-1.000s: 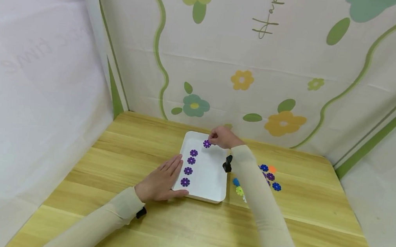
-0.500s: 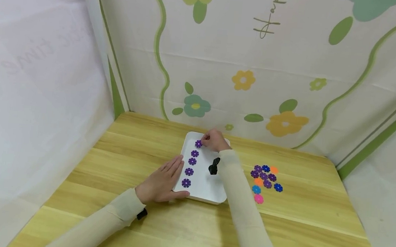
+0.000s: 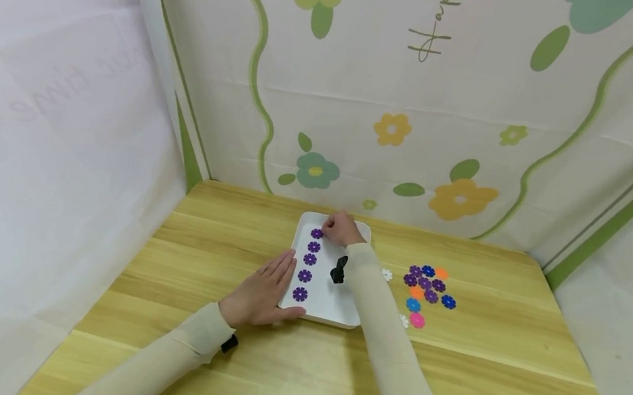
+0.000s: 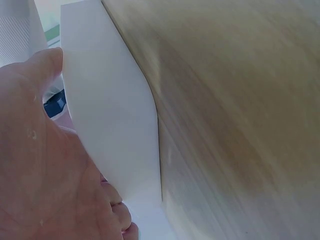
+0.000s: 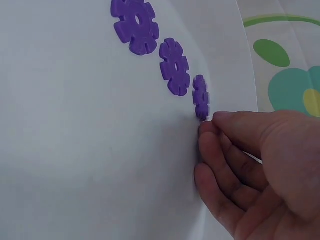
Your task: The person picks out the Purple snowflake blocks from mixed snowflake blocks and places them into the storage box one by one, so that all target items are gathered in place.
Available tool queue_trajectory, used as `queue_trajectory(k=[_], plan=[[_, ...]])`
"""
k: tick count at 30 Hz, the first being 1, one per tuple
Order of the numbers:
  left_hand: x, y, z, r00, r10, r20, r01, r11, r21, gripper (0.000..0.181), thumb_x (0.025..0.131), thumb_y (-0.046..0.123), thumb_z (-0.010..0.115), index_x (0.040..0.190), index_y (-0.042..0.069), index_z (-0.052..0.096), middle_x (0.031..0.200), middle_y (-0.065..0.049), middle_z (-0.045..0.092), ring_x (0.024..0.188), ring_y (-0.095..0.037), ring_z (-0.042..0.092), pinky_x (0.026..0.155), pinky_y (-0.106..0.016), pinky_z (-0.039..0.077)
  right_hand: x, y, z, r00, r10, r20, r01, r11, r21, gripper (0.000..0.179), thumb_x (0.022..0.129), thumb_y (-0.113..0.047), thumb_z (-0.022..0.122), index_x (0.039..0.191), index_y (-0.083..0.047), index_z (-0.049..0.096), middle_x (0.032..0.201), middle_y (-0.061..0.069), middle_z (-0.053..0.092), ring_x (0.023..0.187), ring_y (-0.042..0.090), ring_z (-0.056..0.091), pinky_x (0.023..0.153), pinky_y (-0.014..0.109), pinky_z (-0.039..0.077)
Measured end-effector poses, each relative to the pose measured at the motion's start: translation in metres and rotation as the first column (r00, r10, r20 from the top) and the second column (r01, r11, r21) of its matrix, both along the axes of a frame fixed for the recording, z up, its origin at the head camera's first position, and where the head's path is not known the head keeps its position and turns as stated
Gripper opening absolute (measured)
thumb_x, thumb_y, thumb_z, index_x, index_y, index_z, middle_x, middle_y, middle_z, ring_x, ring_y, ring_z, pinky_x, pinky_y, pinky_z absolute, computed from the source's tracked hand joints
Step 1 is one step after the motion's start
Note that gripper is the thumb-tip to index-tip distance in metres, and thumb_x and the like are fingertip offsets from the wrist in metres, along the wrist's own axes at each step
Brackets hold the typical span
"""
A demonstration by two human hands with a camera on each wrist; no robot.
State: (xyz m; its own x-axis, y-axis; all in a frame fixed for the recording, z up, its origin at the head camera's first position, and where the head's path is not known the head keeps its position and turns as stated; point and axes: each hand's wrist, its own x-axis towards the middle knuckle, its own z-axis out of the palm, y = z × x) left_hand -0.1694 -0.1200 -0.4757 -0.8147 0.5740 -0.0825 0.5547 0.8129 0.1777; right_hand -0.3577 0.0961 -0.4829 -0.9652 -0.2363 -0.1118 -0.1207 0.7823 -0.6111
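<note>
Treating the white tray (image 3: 332, 305) as a clock with 12 toward the flowered backdrop (image 3: 327, 73): the right hand (image 3: 343, 230) is up between 12 and 1, thumb and index pinching the edge of a purple snowflake disc (image 3: 316, 234) at about 11, inside the tray. The rest of its fingers are curled in. Four other purple discs (image 3: 304, 276) lie in a row below that one, running from 11 down to between 7 and 8.

Left hand (image 3: 259, 294) is over at 8, not gripping anything, fingers pretty much straight against the tray's side and thumb on the near rim around 7.

Out at 3 on the wooden table (image 3: 507, 340) there's a bunch of purple, dark blue and orange discs (image 3: 424, 283), with a light blue disc (image 3: 413, 305) and a pink disc (image 3: 417, 320) closer to 4. White disc (image 3: 387, 274) at 3 too, right next to the right sleeve (image 3: 379, 316).
</note>
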Motion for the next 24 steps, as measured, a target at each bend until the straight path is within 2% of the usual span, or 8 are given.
queue_trajectory(k=[5, 10, 13, 18, 24], plan=[[-0.001, 0.002, -0.003, 1.000, 0.000, 0.006, 0.000, 1.000, 0.010, 0.108, 0.101, 0.073, 0.049, 0.165, -0.008, 0.019, 0.177, -0.025, 0.008, 0.166, -0.038, 0.010, 0.134, -0.051, 0.022, 0.007, 0.010, 0.010, 1.000, 0.029, -0.003, -0.029, 0.999, 0.025, 0.016, 0.100, -0.010, 0.069, 0.101, -0.005, 0.083, 0.107, 0.011, 0.080, 0.087, 0.019, 0.065, 0.076, 0.029, 0.054], [-0.001, 0.002, -0.003, 1.000, 0.002, 0.012, -0.002, 1.000, 0.005, 0.108, 0.100, 0.073, 0.048, 0.165, -0.008, 0.018, 0.177, -0.025, 0.007, 0.166, -0.039, 0.009, 0.134, -0.050, 0.021, 0.023, 0.026, 0.033, 0.995, 0.098, 0.013, -0.099, 0.995, 0.023, 0.017, 0.103, -0.015, 0.068, 0.110, -0.004, 0.079, 0.109, 0.011, 0.077, 0.094, 0.021, 0.068, 0.084, 0.032, 0.058], [-0.002, 0.002, -0.003, 1.000, 0.006, 0.012, -0.006, 1.000, -0.006, 0.109, 0.100, 0.075, 0.046, 0.165, -0.007, 0.017, 0.177, -0.024, 0.006, 0.166, -0.038, 0.008, 0.134, -0.050, 0.020, 0.033, 0.041, 0.044, 0.988, 0.154, -0.003, -0.154, 0.988, 0.012, 0.019, 0.104, -0.015, 0.068, 0.114, -0.002, 0.077, 0.109, 0.012, 0.076, 0.097, 0.023, 0.069, 0.088, 0.034, 0.060], [-0.002, 0.001, -0.001, 1.000, 0.013, 0.024, -0.013, 1.000, 0.004, 0.109, 0.100, 0.076, 0.045, 0.166, -0.007, 0.016, 0.177, -0.023, 0.005, 0.166, -0.038, 0.008, 0.135, -0.050, 0.020, 0.047, 0.076, 0.051, 0.971, 0.232, -0.053, -0.231, 0.972, 0.035, 0.022, 0.105, -0.016, 0.067, 0.119, -0.001, 0.075, 0.110, 0.010, 0.075, 0.099, 0.022, 0.070, 0.091, 0.037, 0.061], [0.001, 0.000, 0.003, 0.999, 0.001, 0.036, -0.003, 0.999, 0.045, 0.107, 0.101, 0.070, 0.051, 0.164, -0.010, 0.019, 0.176, -0.027, 0.008, 0.166, -0.041, 0.010, 0.134, -0.053, 0.021, 0.074, 0.128, 0.051, 0.961, 0.264, -0.082, -0.259, 0.964, 0.067, 0.023, 0.105, -0.013, 0.066, 0.121, 0.002, 0.073, 0.111, 0.012, 0.075, 0.098, 0.023, 0.070, 0.091, 0.043, 0.061]])
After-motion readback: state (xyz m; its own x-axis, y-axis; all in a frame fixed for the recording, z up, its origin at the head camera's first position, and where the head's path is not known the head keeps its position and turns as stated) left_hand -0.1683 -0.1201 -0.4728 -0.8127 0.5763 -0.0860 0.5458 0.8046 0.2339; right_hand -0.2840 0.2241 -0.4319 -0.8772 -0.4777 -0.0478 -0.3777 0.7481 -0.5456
